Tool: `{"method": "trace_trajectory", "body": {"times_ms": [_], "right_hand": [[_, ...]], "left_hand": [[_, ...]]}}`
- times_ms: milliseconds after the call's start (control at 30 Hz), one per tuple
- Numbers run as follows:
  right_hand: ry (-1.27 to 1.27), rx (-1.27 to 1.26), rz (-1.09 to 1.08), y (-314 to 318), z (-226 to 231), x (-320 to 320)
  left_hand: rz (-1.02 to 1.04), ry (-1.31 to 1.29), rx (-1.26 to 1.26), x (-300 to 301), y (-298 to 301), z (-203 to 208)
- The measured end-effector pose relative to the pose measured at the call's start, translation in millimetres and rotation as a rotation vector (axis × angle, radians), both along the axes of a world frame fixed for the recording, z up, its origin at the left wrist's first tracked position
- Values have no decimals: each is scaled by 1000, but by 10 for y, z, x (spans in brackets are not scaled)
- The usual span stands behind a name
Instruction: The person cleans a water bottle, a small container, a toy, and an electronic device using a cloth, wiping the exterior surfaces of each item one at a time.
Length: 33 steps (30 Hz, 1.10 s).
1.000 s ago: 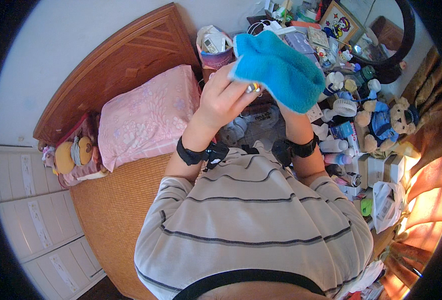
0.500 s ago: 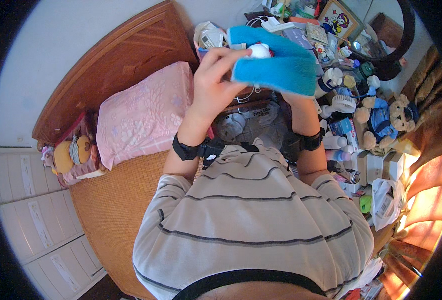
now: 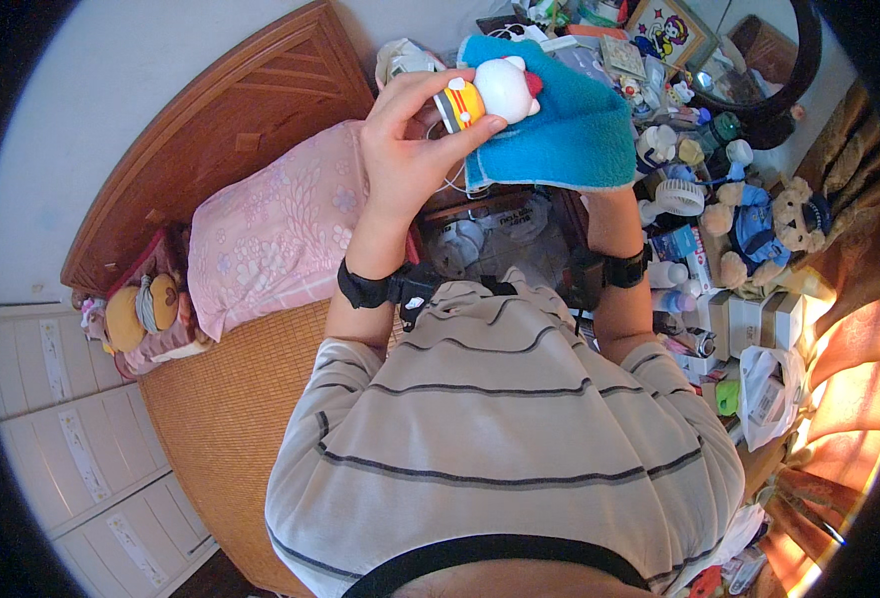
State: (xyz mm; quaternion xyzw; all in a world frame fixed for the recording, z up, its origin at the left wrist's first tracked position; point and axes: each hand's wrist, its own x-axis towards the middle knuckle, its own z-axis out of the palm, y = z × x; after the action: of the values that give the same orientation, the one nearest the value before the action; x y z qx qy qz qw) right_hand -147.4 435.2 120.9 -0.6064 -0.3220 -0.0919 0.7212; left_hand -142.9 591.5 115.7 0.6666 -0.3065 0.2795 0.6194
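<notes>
My left hand [image 3: 410, 125] pinches a small figurine [image 3: 506, 92] between thumb and fingers. The figurine has a white round head with a red bow and a yellow body banded in white and grey. It lies tilted sideways, its head over a blue towel [image 3: 565, 140]. The towel is spread over my right hand [image 3: 607, 204], which holds it up from below. Only the wrist side of that hand shows; its fingers are hidden under the cloth.
On the right, a crowded dresser top bears a white fan [image 3: 679, 197], a teddy bear [image 3: 759, 229] in blue and a round mirror [image 3: 774, 70]. A bed with a pink pillow [image 3: 276, 229] and woven mat [image 3: 231, 419] stands left. A white plastic bag [image 3: 771, 394] hangs at right.
My left hand has tipped the figurine out from the towel's folds, so its yellow body now shows. The towel has opened out flatter over my right hand.
</notes>
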Motion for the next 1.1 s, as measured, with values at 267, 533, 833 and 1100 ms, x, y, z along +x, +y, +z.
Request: {"method": "trace_trajectory", "body": {"times_ms": [267,533,833,1100], "right_hand": [[-46,-128,-92,-82,78,-83],[-145,-545,-204,-259,-115,-171],[297,-897,-234,-411,-959,-220],[-259,-805,-22,-84,-554,-32]], "left_hand": [[79,19,-5,-22,20,34],[137,-104,7,-9,45,42],[166,-104,61,-11,130,39],[178,-124,64,19,188,10]]}}
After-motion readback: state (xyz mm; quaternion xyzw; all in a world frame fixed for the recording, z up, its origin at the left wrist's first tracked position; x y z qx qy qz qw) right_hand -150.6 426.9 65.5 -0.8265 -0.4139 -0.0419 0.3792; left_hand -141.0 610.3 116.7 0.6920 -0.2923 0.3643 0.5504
